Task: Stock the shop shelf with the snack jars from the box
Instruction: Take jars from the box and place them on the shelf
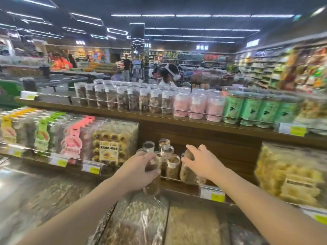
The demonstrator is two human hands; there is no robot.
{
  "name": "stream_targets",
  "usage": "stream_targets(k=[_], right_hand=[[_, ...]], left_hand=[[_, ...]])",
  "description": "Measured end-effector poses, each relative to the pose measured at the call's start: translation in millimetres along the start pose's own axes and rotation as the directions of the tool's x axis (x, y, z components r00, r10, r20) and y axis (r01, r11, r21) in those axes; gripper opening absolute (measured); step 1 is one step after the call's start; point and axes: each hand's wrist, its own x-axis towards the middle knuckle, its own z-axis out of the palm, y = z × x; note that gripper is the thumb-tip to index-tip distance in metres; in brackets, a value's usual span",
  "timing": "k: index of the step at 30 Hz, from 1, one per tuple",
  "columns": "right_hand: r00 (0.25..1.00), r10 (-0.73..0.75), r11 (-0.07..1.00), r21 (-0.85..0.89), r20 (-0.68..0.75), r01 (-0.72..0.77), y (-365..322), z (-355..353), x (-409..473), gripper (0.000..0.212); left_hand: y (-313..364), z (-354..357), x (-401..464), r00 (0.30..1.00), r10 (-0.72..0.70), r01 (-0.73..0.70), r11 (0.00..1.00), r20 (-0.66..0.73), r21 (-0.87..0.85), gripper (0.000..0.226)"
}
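Observation:
My left hand (pixel 139 167) grips a clear snack jar (pixel 153 184) of brown pieces, held at the front rail of the middle shelf (pixel 208 151). My right hand (pixel 201 162) has its fingers around the top of a second clear jar (pixel 187 171) that stands just inside the rail. Between and behind the two hands stand several more clear jars (pixel 170 164) with white labels, in a small cluster on that shelf. The box is not in view.
The top shelf (pixel 159 117) carries a row of jars, pink tubs (pixel 196 106) and green cans (pixel 251 108). Boxed pastries (pixel 113 144) stand left of the jars, yellow snack packs (pixel 286 172) to the right. Bagged snacks (pixel 139 220) lie below my arms. A person (pixel 169 75) stands beyond the shelf.

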Motion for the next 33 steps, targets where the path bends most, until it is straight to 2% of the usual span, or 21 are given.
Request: stream_targets(k=[7,10,17,25,29,33], right_hand=[[0.972,0.163,0.986,0.059,-0.17,-0.155,58.3,-31.8,51.1,0.067],[0.953,0.23,0.973,0.076,-0.196,-0.22,73.8,-30.8,81.0,0.066],[0.927,0.352,0.936,0.075,-0.13,-0.345,97.2,-4.0,138.7,0.059],[0.897,0.441,0.897,0.045,-0.02,-0.44,113.5,30.6,165.6,0.063],[0.892,0.433,0.901,-0.03,0.127,-0.433,122.3,50.8,166.1,0.066],[0.896,0.404,0.912,-0.01,0.183,-0.409,126.1,50.9,167.9,0.04]], left_hand=[[29.1,32.9,71.3,0.982,0.157,-0.155,0.988,0.107,-0.031,0.067],[35.6,41.9,85.4,0.97,0.197,-0.194,0.98,0.145,-0.032,0.067],[39.5,44.1,101.2,0.955,0.247,-0.241,0.969,0.163,-0.061,0.067],[34.6,49.2,112.9,0.963,0.219,-0.208,0.975,0.158,-0.083,0.065],[35.4,50.0,120.5,0.964,0.211,-0.201,0.976,0.164,-0.079,0.064],[37.4,50.0,132.0,0.964,0.202,-0.189,0.978,0.172,-0.087,0.064]])
